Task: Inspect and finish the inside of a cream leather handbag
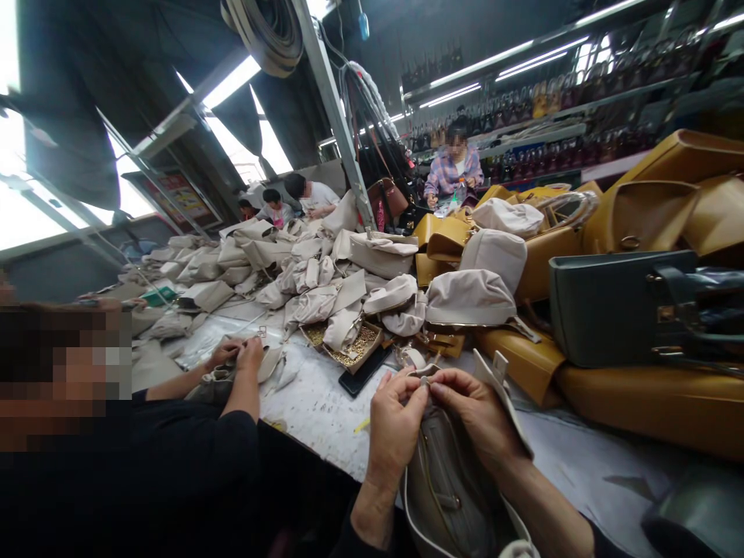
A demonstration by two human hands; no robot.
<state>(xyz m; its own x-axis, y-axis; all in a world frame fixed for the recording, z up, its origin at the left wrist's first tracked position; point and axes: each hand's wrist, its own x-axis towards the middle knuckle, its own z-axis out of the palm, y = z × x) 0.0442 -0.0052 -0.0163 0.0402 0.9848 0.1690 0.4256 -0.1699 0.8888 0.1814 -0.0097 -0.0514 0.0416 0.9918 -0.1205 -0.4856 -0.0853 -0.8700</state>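
Note:
A light beige handbag (433, 473) with its top facing up is in front of me at the table's edge. Its grey lining and a zipper show inside. My left hand (395, 418) is closed, thumb and fingers pinching the far end of the bag's rim by a small tab. On the other side of that spot my right hand (480, 415) pinches the same end, its fingertips close to those of my left hand. A stiff beige flap (503, 399) stands up behind my right hand. What exactly lies between the fingertips is too small to make out.
Small brass-coloured parts fill a cardboard box (372, 339), with a black phone (363, 376) beside it. Beige bags (384, 252) are heaped across the table (308, 411). Mustard bags (639, 395) and a dark green bag (607, 310) stand right. A co-worker's hands (247, 356) work at left.

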